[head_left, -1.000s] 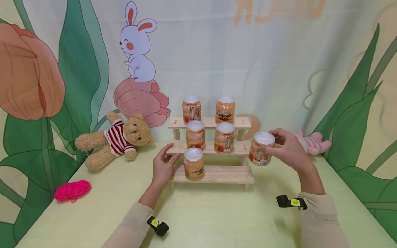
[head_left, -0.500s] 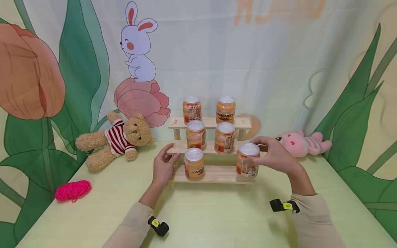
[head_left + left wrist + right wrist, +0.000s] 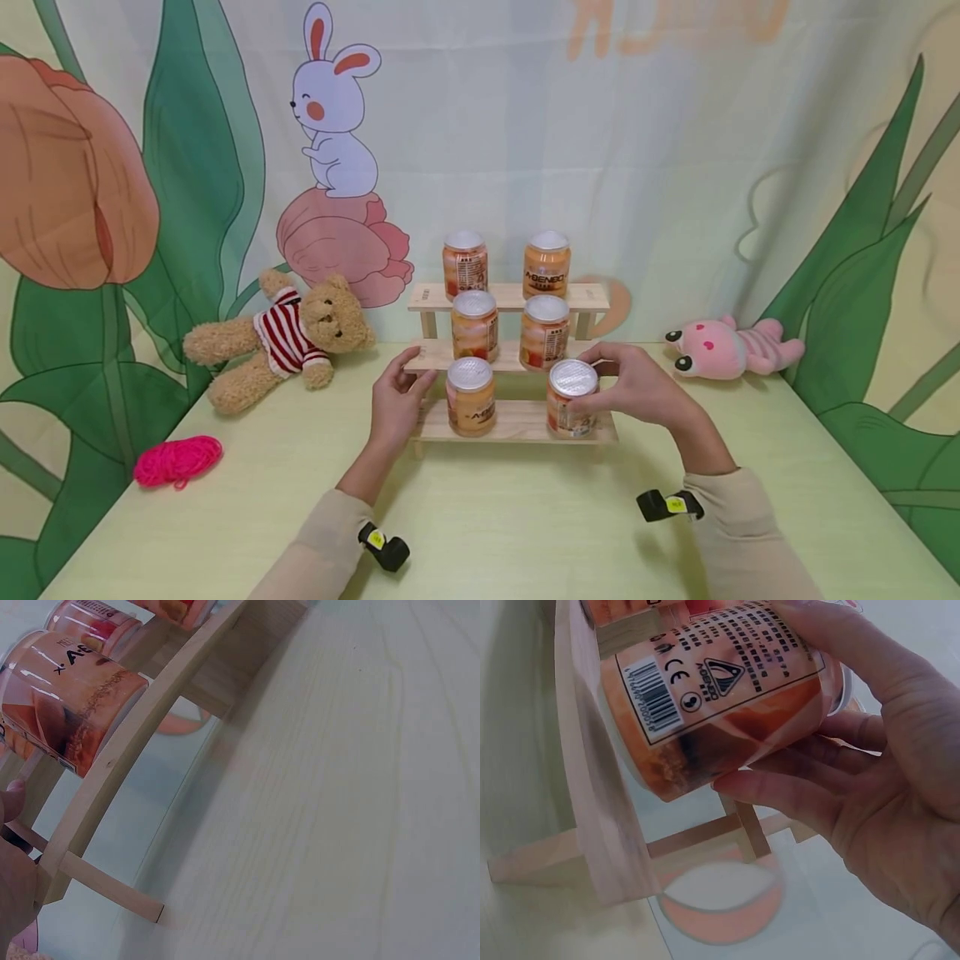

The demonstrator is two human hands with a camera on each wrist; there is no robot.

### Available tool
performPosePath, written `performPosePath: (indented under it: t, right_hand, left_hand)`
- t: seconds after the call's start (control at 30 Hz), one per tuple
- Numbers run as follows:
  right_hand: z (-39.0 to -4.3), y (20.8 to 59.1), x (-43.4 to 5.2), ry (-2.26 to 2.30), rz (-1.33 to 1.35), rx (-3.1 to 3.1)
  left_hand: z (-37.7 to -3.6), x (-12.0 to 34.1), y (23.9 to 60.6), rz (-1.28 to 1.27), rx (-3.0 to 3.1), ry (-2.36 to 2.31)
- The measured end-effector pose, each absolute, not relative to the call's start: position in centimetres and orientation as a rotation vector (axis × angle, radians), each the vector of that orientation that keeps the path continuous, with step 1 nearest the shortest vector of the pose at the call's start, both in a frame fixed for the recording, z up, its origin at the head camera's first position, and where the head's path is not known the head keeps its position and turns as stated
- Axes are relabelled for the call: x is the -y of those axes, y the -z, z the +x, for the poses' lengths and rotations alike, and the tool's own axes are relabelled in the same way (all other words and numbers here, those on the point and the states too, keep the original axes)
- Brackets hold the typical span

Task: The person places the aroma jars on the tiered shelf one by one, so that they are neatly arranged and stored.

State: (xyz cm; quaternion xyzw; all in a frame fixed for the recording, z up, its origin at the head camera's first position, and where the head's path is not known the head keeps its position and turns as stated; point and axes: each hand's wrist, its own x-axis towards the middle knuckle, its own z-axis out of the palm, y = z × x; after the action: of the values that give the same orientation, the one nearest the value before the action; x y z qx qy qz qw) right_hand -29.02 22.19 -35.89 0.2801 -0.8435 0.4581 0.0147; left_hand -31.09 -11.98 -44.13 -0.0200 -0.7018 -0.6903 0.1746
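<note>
A three-tier wooden stepped shelf (image 3: 517, 425) carries orange cans with silver lids, two on each tier. With thumb and fingers, my right hand (image 3: 637, 385) holds the bottom-right can (image 3: 567, 412) upright at the bottom board; in the right wrist view the can (image 3: 720, 697) shows its barcode, and its base meets the board. My left hand (image 3: 396, 402) grips the shelf's left end, beside the bottom-left can (image 3: 471, 400). The left wrist view catches only part of that hand (image 3: 16, 877) by the board's end; some fingers are hidden.
A teddy bear (image 3: 288, 329) in a striped top lies back left, with a bundle of pink yarn (image 3: 178, 462) in front. At the back right lies a pink plush toy (image 3: 731, 348). A printed curtain (image 3: 675, 167) hangs behind the table (image 3: 495, 525).
My right hand has brought the can leftward and down from beside the shelf onto the right part of its bottom board. My left hand has stayed at the shelf's left end.
</note>
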Motion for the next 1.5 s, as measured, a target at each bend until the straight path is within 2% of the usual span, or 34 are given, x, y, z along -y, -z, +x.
performPosePath:
  t: [0.8,1.5]
  right_hand:
    - [-29.7,37.7,-20.3,-1.552,0.891,2.563]
    - [-29.5,37.8,-19.4,-1.427,0.8,2.529]
  left_hand:
    - [-31.1,12.0,44.3,-0.057,1.993,1.947]
    - [-31.0,12.0,44.1,-0.067,1.987,1.953]
